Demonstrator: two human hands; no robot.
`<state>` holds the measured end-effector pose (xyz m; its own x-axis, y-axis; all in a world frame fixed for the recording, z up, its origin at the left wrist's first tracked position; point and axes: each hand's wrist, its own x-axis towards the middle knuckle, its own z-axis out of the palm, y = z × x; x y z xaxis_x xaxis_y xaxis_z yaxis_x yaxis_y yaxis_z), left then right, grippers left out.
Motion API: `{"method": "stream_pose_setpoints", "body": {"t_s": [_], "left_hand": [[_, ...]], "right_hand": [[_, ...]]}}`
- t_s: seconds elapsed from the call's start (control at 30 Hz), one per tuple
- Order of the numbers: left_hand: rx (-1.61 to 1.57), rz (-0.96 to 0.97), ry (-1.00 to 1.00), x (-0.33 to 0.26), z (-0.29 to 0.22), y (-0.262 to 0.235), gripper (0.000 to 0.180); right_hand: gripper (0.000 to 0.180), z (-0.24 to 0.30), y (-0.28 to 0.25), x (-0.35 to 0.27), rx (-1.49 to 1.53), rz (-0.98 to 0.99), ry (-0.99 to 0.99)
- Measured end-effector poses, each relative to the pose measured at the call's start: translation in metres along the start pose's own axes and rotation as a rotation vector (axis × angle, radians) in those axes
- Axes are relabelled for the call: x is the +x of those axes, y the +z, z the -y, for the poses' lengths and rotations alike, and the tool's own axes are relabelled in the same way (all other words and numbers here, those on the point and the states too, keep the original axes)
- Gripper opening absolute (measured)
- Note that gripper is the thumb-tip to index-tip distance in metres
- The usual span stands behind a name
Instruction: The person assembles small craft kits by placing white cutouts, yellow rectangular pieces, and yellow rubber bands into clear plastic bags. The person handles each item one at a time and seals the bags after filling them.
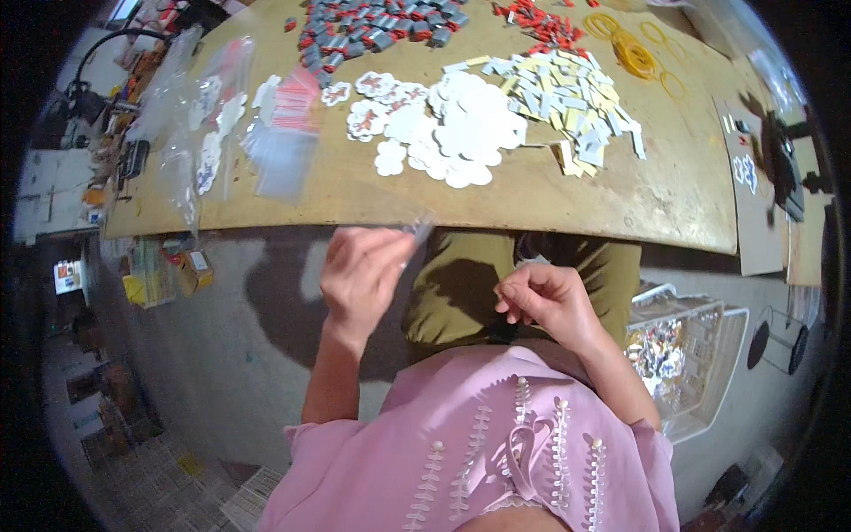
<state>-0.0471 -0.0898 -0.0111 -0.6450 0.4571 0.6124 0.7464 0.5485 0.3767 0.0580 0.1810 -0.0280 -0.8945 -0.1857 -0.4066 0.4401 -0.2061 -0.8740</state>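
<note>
**Hands below the table edge, a clear bag in the left**

Nearest the camera, a pink blouse (496,443) with rows of white trim filled the lower frame, and olive-green trousers (461,284) showed beyond it over the lap. Both forearms came up from there. The left hand (363,270) was raised just below the table edge, its fingers pinched together on a small clear plastic bag (420,229), whose blurred upper end crossed the rim of the wooden table (532,204). The right hand (548,297) sat lower, over the lap, loosely curled with thumb and forefinger nearly meeting; whether it held anything small could not be told.

To the right, beside the knee, a clear plastic basket (709,355) stood on the floor with mixed small coloured parts inside.

On the table, nearest the edge, lay a heap of white flower-shaped cards (452,129), some printed with red. Left of them was a fanned stack of clear bags with red strips (284,133), and further left loose plastic sheeting (191,106). Right of the cards was a pile of pale yellow and white strips (567,97). Farther back lay grey and red clips (381,27), small red pieces (541,22) and yellow rubber bands (634,53).
</note>
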Motion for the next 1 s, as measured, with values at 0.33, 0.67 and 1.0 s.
{"method": "stream_pose_setpoints", "body": {"t_s": [0.33, 0.67, 1.0], "left_hand": [[-0.332, 0.084, 0.235, 0.006, -0.065, 0.040, 0.032], [-0.496, 0.361, -0.055, 0.013, -0.080, 0.073, 0.030], [-0.537, 0.428, -0.352, 0.007, -0.095, 0.089, 0.011]], "right_hand": [[0.018, 0.022, -0.016, -0.017, 0.419, 0.058, 0.098], [0.027, -0.005, -0.028, -0.029, 0.137, -0.201, 0.053], [0.030, -0.021, -0.027, -0.022, 0.078, -0.299, -0.019]]}}
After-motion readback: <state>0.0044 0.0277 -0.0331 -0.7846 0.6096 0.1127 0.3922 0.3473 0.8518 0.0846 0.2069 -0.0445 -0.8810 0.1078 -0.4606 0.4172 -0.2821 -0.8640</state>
